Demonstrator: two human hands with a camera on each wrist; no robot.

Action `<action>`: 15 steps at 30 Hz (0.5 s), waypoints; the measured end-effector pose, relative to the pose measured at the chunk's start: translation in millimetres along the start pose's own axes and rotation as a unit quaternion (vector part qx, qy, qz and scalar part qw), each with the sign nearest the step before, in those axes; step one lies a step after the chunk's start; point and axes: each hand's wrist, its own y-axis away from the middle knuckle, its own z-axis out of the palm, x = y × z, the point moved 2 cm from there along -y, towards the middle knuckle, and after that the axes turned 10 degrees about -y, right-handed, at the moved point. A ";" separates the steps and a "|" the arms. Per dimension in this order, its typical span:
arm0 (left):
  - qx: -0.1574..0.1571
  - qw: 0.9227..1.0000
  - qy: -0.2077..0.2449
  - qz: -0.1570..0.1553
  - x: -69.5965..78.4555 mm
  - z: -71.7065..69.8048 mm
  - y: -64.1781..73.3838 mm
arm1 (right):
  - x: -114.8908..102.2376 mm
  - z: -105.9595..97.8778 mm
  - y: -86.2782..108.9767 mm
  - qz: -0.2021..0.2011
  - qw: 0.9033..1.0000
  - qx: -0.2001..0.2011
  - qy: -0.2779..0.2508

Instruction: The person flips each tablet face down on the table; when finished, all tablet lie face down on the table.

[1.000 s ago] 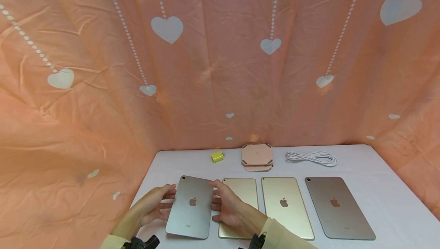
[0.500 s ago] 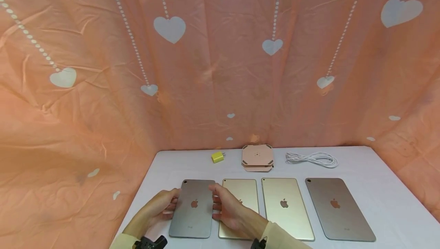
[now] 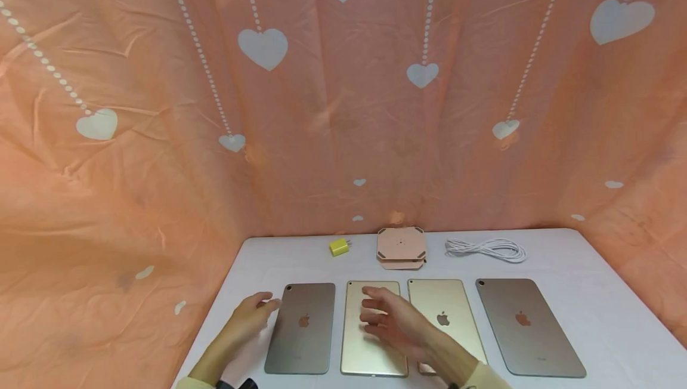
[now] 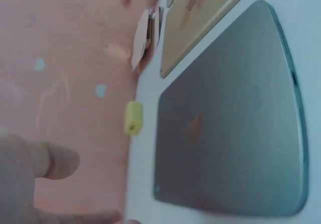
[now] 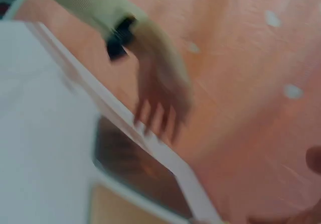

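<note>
Four-cornered tablets lie face down in a row on the white table: a dark grey tablet at the left, two gold tablets, the left one and the right one, and another grey tablet at the right. My left hand, fingers loosely bent and holding nothing, is at the left grey tablet's upper left edge; whether a fingertip touches it I cannot tell. In the left wrist view that tablet lies flat beyond the thumb. Over the left gold tablet hovers my right hand, fingers spread and holding nothing, covering part of both gold ones.
Along the back of the table stand a yellow charger plug, a pink folded stand and a coiled white cable. An orange curtain with hearts hangs behind and at both sides.
The left grey tablet, tilted between both hands earlier, now lies flat on the table. Both hands have let go; the right has moved right over the gold tablets, the left slightly left.
</note>
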 end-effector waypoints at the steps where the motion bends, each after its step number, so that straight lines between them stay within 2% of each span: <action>1: 0.020 1.000 -0.016 0.015 1.7 -4.6 2.9 | -9.0 -10.8 9.9 -0.008 1.000 -0.014 0.011; 4: 0.078 0.994 -0.063 0.052 9.8 -22.4 12.4 | -38.2 -45.3 40.0 -0.043 0.996 -0.067 0.044; 7: 0.137 0.983 -0.083 0.086 21.3 -43.0 22.2 | -67.3 -78.0 69.6 -0.098 0.986 -0.107 0.084; 9: 0.177 0.972 -0.100 0.115 28.6 -57.5 27.9 | -86.6 -97.1 88.9 -0.143 0.975 -0.109 0.128; 10: 0.195 0.966 -0.110 0.128 31.8 -65.1 30.7 | -97.1 -104.8 99.3 -0.157 0.970 -0.097 0.159; 11: 0.212 0.959 -0.119 0.142 34.7 -73.1 33.6 | -107.1 -111.8 108.6 -0.185 0.958 -0.082 0.201; 12: 0.229 0.952 -0.129 0.155 37.7 -81.2 36.5 | -117.1 -118.1 117.6 -0.216 0.941 -0.057 0.253; 13: 0.247 0.944 -0.140 0.167 40.4 -89.3 38.9 | -126.9 -123.6 126.5 -0.245 0.919 -0.027 0.307; 14: 0.264 0.935 -0.152 0.179 42.6 -97.3 41.3 | -136.0 -128.6 135.0 -0.272 0.891 0.012 0.364; 15: 0.282 0.926 -0.162 0.190 44.6 -105.0 43.4 | -144.8 -133.9 142.7 -0.298 0.856 0.046 0.421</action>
